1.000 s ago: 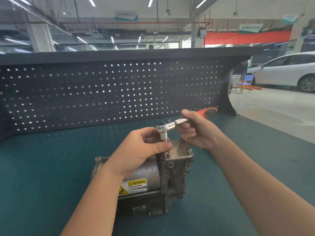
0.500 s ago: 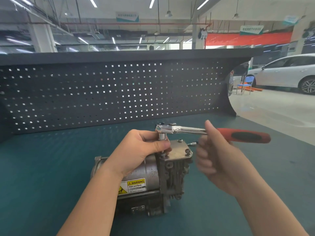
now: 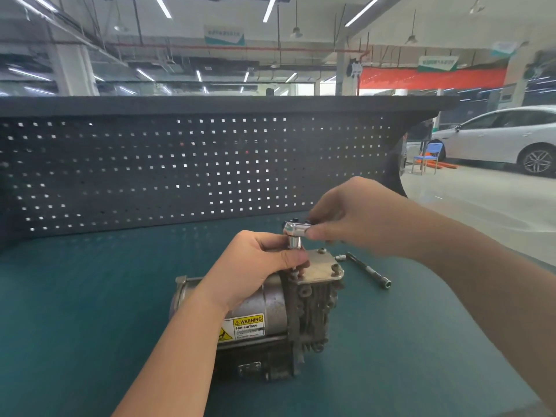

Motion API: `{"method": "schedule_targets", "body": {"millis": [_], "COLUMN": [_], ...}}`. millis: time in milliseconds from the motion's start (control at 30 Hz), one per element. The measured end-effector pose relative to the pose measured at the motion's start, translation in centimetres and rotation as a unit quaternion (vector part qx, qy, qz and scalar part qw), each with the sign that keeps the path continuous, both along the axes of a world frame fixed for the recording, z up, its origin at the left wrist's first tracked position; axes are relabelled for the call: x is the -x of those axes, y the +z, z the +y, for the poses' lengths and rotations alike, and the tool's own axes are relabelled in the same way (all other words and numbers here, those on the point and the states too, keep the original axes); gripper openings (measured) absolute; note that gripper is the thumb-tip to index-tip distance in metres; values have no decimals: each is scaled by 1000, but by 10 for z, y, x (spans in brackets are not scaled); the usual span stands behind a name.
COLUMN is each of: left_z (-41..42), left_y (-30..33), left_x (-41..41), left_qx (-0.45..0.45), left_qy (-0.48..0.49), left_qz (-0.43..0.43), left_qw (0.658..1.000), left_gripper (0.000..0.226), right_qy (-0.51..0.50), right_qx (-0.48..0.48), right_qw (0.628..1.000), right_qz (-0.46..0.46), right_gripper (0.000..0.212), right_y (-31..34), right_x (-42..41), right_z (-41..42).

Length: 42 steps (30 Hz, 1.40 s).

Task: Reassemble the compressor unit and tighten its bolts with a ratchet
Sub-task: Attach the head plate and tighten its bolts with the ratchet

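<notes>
While the compressor unit [image 3: 264,320] lies on its side on the green bench mat [image 3: 90,311], near the middle, we pinch the chrome socket [image 3: 294,242] between the thumb and fingers of our left hand [image 3: 255,266], holding it upright over a bolt at the left corner of the steel top plate [image 3: 322,267]. Our right hand [image 3: 346,218] curls over the ratchet [image 3: 296,227], gripping it just right of its head; its handle is hidden. An extension bar [image 3: 368,269] rests on the mat just right of the plate. Far behind stands a dark pegboard [image 3: 180,164].
</notes>
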<state>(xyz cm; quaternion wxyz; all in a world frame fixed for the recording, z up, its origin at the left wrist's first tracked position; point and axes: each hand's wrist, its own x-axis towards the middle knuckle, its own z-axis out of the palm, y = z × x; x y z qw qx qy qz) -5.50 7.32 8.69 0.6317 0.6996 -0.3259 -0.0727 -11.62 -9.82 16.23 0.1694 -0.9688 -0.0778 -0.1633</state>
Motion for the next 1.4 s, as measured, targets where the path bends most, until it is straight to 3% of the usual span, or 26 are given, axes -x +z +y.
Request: {"method": "schedule_targets", "body": {"millis": [233,367,400,533,700,933,1100,1167,1233,1300,1367,1400], "left_z": [0,1,1,2,1,1,0,1,1,0,0,0], "left_y": [-2,-1,-1,-1,-1,-2,-2,-2,-2,-1,-1,-1], "left_x": [-1,-2,-2,-1,-3,-1,-1,-2,-2,-1,0,0], "left_qx": [-4,-8,-9,-11,-19,0,1,5,4,10,18,18], "left_qy": [12,15,15,11,23,27,32,29,18,4,-4,-7], "left_qz": [-1,2,3,2,-4,12,7,8,4,7,9,7], "left_qw": [1000,1000,1000,1000,1000,1000,999,1000,1000,1000,1000,1000], "left_gripper": [16,8,7,6,6,8,8,10,14,14,13,14], "right_qy": [-53,-55,-57,-69,-64,-63,-62,-38,-27,-38,-72,-66], "right_qx": [54,48,42,-12,-82,-91,-155,-143,-145,-282,-466,-541], "right_qw": [996,994,994,996,991,982,970,959,932,900,855,825], "right_qz": [-56,-86,-87,-53,-81,-150,-175,-243,-331,-331,-216,-151], "right_gripper": [25,8,8,39,20,12,9,9,21,46,65,62], "right_y": [-13,-16,-16,-19,-29,-39,-47,-52,-69,-92,-102,-102], "right_x": [-2,2,2,7,10,9,6,9,16,32,38,37], "right_z": [14,23,21,12,9,21,23,23,22,24,24,20]}}
